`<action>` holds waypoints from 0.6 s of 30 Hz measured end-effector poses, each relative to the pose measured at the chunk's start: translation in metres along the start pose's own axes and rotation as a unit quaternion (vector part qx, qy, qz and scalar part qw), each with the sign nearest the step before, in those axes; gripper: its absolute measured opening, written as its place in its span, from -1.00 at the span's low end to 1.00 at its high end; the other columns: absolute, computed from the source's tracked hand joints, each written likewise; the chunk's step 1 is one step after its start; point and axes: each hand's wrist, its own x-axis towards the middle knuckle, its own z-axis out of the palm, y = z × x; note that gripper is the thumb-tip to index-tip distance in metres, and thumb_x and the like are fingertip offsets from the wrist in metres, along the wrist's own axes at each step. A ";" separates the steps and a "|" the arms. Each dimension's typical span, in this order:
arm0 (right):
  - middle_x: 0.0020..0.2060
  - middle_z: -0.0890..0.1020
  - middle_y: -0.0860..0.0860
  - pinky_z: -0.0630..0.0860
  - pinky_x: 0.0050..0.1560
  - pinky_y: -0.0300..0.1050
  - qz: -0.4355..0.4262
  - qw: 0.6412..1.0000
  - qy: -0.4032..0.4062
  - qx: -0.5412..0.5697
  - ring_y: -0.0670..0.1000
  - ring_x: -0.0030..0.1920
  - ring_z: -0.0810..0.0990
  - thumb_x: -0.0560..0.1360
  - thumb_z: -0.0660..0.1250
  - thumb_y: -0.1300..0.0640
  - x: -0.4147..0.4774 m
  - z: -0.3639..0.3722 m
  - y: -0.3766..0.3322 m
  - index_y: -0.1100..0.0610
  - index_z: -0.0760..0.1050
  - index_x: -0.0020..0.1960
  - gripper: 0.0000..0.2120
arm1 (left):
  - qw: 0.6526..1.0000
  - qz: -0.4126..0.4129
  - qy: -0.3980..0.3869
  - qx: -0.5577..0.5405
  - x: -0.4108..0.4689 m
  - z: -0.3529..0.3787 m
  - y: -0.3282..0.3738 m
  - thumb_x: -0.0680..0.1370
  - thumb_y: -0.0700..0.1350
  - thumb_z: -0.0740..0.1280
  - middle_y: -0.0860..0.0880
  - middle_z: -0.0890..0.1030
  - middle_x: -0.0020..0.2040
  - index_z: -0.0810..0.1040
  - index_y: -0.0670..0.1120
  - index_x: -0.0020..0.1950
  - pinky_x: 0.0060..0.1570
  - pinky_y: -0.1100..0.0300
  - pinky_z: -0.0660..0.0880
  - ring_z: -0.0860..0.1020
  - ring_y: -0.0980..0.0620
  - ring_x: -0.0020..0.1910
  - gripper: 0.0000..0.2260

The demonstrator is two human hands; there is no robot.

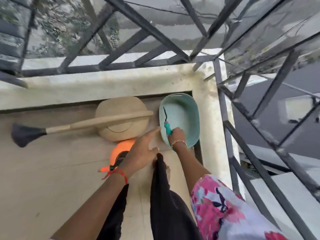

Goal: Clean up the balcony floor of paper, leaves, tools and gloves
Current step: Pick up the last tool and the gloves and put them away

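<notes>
A pale teal oval tub (pixel 187 108) stands in the balcony's far right corner. My right hand (pixel 177 135) grips the teal handle of a small garden tool (pixel 167 126), whose dark prong reaches into the tub. My left hand (pixel 143 149) stretches toward the tub's left rim with fingers straight, holding nothing. Under my left wrist lie orange gloves (pixel 121 148) with a dark object on top of them.
A beige round dustpan (pixel 121 118) lies left of the tub, with a long beige brush (pixel 69 126) across it, dark bristles to the left. A low wall (pixel 103 84) and black metal grille (pixel 233 118) close the balcony. My dark trousers and feet are below.
</notes>
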 end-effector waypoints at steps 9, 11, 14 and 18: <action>0.28 0.46 0.15 0.29 0.28 -0.17 -0.066 0.986 -0.092 -0.121 0.12 0.30 0.42 0.54 0.16 0.31 -0.073 -0.029 -0.017 0.26 0.40 0.31 -0.66 | 0.999 -0.037 0.035 -0.018 -0.058 -0.038 0.013 0.48 -0.34 0.29 0.00 0.40 0.40 0.34 -0.07 0.44 0.31 0.34 0.21 0.40 -0.03 0.35 -0.47; 0.27 0.46 0.16 0.30 0.26 -0.16 -0.098 0.983 -0.095 -0.125 0.13 0.29 0.42 0.54 0.17 0.30 -0.109 -0.041 -0.035 0.25 0.43 0.29 -0.67 | 0.996 -0.055 0.060 -0.037 -0.081 -0.052 0.030 0.48 -0.36 0.26 -0.02 0.44 0.36 0.39 -0.11 0.39 0.27 0.28 0.26 0.44 -0.07 0.30 -0.51; 0.25 0.48 0.19 0.30 0.25 -0.15 -0.153 0.973 -0.104 -0.140 0.14 0.27 0.42 0.52 0.20 0.28 -0.172 -0.058 -0.069 0.24 0.47 0.25 -0.69 | 0.989 -0.076 0.098 -0.077 -0.126 -0.078 0.051 0.47 -0.40 0.25 -0.09 0.51 0.27 0.45 -0.17 0.33 0.20 0.32 0.28 0.45 -0.04 0.28 -0.57; 0.22 0.49 0.25 0.34 0.23 -0.09 -0.232 0.948 -0.121 -0.181 0.17 0.25 0.45 0.52 0.26 0.19 -0.275 -0.076 -0.125 0.31 0.48 0.21 -0.69 | 0.978 -0.082 0.165 -0.101 -0.207 -0.123 0.071 0.46 -0.41 0.24 -0.11 0.54 0.24 0.47 -0.20 0.30 0.15 0.40 0.30 0.47 0.00 0.26 -0.59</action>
